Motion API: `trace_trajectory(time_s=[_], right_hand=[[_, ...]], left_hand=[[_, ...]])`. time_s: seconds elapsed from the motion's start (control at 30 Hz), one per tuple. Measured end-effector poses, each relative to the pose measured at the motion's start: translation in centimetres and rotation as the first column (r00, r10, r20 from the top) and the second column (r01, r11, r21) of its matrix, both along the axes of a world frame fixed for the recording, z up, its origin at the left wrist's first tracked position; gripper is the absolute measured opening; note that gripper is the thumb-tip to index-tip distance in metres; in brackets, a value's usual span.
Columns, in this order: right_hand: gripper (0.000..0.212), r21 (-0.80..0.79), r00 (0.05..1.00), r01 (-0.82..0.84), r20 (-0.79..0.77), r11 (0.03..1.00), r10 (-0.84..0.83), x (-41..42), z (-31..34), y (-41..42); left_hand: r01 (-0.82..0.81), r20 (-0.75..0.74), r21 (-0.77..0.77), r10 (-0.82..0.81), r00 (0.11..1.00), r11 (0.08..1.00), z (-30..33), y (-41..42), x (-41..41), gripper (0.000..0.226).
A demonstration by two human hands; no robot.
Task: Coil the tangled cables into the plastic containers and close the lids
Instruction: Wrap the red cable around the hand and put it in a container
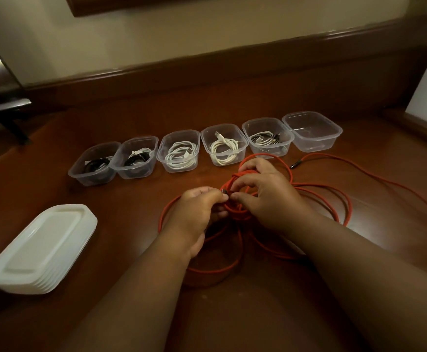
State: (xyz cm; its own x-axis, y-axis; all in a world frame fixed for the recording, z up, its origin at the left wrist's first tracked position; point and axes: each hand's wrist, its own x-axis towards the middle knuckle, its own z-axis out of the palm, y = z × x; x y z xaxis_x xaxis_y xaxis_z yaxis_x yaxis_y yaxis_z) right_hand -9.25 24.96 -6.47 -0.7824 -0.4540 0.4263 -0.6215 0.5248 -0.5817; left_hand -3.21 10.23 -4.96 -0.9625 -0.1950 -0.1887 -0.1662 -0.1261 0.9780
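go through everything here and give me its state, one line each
red cable: loose and tangled on the table, not yet coiled
left hand: pinching the red cable near one end
right hand: fingers curled round the red cable's loops
empty container: open, nothing inside
five other containers: open, each holding a coiled cable
stack of lids: piled on the table, none fitted

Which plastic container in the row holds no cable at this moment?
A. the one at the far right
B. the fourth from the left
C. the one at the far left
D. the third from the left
A: the far-right container is bare inside, while the other five each hold a coiled cable.
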Motion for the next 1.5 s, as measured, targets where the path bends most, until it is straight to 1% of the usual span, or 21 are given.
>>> trace_trajectory(time_s=[0.07, 0.17, 0.23, 0.3, 0.37, 0.5, 0.63, 0.8, 0.87, 0.97, 1.03, 1.1, 1.13, 1.17, 1.2, 1.23, 1.3, 1.33, 1.43, 1.5], right_hand=[[0.01, 0.016, 1.0, 0.0, -0.003, 1.0, 0.0, 0.0, 0.0, 0.1], [0.012, 0.03, 1.0, -0.01, -0.013, 1.0, 0.01, 0.1, 0.2, 0.1], [0.012, 0.05, 1.0, -0.017, -0.015, 0.999, 0.018, 0.2, 0.4, 0.1], [0.012, 0.077, 1.0, -0.015, -0.019, 0.997, 0.016, 0.2, 0.4, 0.2], [0.012, 0.082, 1.0, -0.004, -0.014, 0.997, 0.005, 0.1, 0.3, 0.4], [0.01, 0.057, 1.0, 0.02, -0.002, 0.998, -0.02, -0.1, 0.2, 0.6], [0.009, 0.046, 0.999, 0.037, -0.013, 0.998, -0.037, -0.1, 0.4, 0.6], [0.01, 0.065, 0.999, 0.032, -0.021, 0.997, -0.03, -0.1, 0.6, 0.5], [0.011, 0.074, 0.999, 0.03, -0.034, 0.997, -0.027, -0.1, 0.6, 0.5], [0.014, 0.105, 0.999, 0.021, -0.05, 0.994, -0.016, 0.0, 0.5, 0.3], [0.015, 0.119, 0.998, 0.019, -0.058, 0.993, -0.012, 0.2, 0.5, 0.1], [0.016, 0.124, 0.997, 0.035, -0.068, 0.992, -0.026, 0.4, 0.5, 0.0], [0.015, 0.114, 0.996, 0.051, -0.076, 0.992, -0.042, 0.4, 0.4, 0.0], [0.015, 0.092, 0.994, 0.068, -0.088, 0.993, -0.06, 0.3, 0.4, 0.1], [0.014, 0.058, 0.992, 0.084, -0.1, 0.995, -0.078, 0.2, 0.4, 0.2], [0.013, 0.021, 0.99, 0.094, -0.104, 0.995, -0.092, 0.1, 0.4, 0.3], [0.011, -0.04, 0.99, 0.103, -0.09, 0.994, -0.107, 0.0, 0.4, 0.5], [0.01, -0.056, 0.991, 0.105, -0.077, 0.993, -0.109, 0.0, 0.5, 0.5], [0.015, -0.107, 0.995, 0.091, -0.039, 0.99, -0.096, 0.2, 0.6, 0.3], [0.02, -0.146, 0.997, 0.077, -0.018, 0.986, -0.081, 0.3, 0.7, 0.3]], left_hand=[[0.015, 0.005, 0.073, -0.015, 1.0, 0.997, 0.2, 0.1, 0.1, 0.022], [-0.009, 0.027, 0.084, 0.006, 1.0, 0.996, 0.2, 0.3, 0.1, 0.017], [-0.021, 0.032, 0.033, 0.02, 0.999, 0.999, 0.0, 0.5, 0.1, 0.017], [-0.028, 0.012, -0.061, 0.029, 1.0, 0.998, -0.2, 0.5, 0.1, 0.017], [-0.043, -0.011, -0.093, 0.042, 0.999, 0.995, -0.3, 0.5, 0.1, 0.016], [-0.049, -0.017, -0.011, 0.049, 0.999, 0.999, 0.0, 0.4, 0.0, 0.003], [-0.06, -0.015, 0.041, 0.06, 0.998, 0.997, 0.2, 0.4, 0.1, 0.007], [-0.081, -0.016, 0.01, 0.081, 0.997, 0.997, -0.1, 0.3, 0.1, 0.011], [-0.087, -0.029, -0.058, 0.085, 0.996, 0.995, -0.3, 0.4, 0.1, 0.013], [-0.136, -0.087, -0.283, 0.115, 0.989, 0.95, -1.0, 0.5, 0.0, 0.018], [-0.157, -0.144, -0.465, 0.101, 0.984, 0.872, -1.1, 0.5, 0.1, 0.017], [-0.182, -0.232, -0.638, 0.039, 0.972, 0.748, -1.1, 0.5, 0.4, 0.015], [-0.201, -0.28, -0.685, 0.002, 0.96, 0.7, -1.0, 0.5, 0.6, 0.013], [-0.219, -0.321, -0.702, -0.027, 0.947, 0.678, -1.0, 0.5, 0.7, 0.012], [-0.224, -0.348, -0.7, -0.05, 0.936, 0.679, -1.0, 0.4, 0.7, 0.012], [-0.212, -0.359, -0.675, -0.063, 0.931, 0.707, -0.9, 0.5, 0.8, 0.016], [-0.167, -0.348, -0.584, -0.059, 0.936, 0.794, -0.7, 0.3, 0.8, 0.03], [-0.16, -0.345, -0.564, -0.055, 0.937, 0.81, -0.6, 0.2, 0.6, 0.032], [-0.154, -0.317, -0.583, -0.049, 0.947, 0.798, -0.8, -0.6, 0.2, 0.023], [-0.136, -0.282, -0.553, -0.031, 0.959, 0.822, -1.0, -0.9, -0.1, 0.016]])
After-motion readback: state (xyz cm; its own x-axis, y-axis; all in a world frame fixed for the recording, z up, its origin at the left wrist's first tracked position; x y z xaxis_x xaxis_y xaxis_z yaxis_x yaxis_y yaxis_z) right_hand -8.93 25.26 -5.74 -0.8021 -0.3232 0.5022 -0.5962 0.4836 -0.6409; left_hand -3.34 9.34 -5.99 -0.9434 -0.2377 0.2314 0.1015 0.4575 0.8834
